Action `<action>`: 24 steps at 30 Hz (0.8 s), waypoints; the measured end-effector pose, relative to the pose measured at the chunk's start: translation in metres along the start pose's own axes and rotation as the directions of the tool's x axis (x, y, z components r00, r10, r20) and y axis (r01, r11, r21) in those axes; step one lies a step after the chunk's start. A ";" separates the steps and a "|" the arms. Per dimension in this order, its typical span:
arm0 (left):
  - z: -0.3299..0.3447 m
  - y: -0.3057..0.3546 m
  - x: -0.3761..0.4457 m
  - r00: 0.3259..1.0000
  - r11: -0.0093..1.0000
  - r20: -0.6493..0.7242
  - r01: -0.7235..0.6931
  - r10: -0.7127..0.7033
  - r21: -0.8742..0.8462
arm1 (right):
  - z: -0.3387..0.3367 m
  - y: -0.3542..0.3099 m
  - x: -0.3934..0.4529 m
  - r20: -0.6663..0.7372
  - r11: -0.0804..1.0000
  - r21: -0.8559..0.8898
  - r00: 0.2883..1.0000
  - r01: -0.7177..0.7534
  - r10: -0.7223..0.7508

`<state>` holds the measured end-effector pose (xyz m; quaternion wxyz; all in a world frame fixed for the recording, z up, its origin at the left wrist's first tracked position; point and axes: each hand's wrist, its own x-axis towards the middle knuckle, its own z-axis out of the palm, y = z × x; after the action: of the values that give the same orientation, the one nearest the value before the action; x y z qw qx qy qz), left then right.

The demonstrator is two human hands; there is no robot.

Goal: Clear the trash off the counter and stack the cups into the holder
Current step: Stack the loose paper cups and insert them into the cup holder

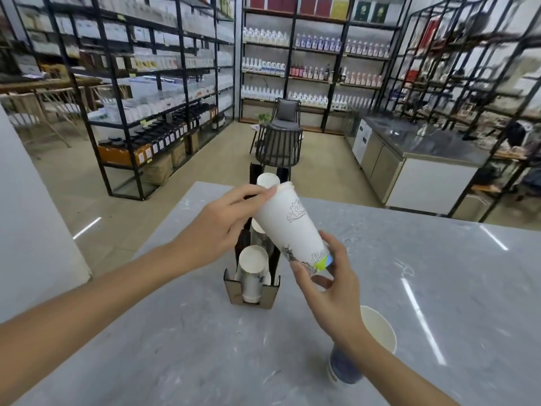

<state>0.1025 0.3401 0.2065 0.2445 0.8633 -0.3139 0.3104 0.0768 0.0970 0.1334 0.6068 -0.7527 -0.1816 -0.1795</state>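
Observation:
A tall white paper cup (pixel 288 221) with line drawings hangs tilted above the black cup holder (pixel 248 297), rim pointing up and away. My right hand (pixel 330 285) grips its base end. My left hand (pixel 222 227) pinches its rim with the fingertips. The holder stands on the grey counter (pixel 175 347) and carries white cups in its slots: one at the front (pixel 252 268), one at the back (pixel 268 180), and one in the middle (pixel 257 227) mostly hidden. Another paper cup (pixel 380 329) with a blue lower part lies under my right forearm.
The counter's far edge runs just behind the holder. Beyond it are two dark chairs (pixel 279 148), black shelving with bottles (pixel 307 68) and jars, and a steel-topped cabinet (pixel 415 159) at the right.

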 end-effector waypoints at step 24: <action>0.038 -0.071 0.027 0.564 0.423 0.426 0.820 -0.707 -0.385 | 0.042 -0.005 0.146 0.470 0.734 -0.339 0.782 0.588 -0.409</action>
<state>0.1822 0.3546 0.1830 0.5602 0.8277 0.0183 -0.0266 0.2028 0.1470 0.2011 0.2894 -0.8169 -0.4405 -0.2341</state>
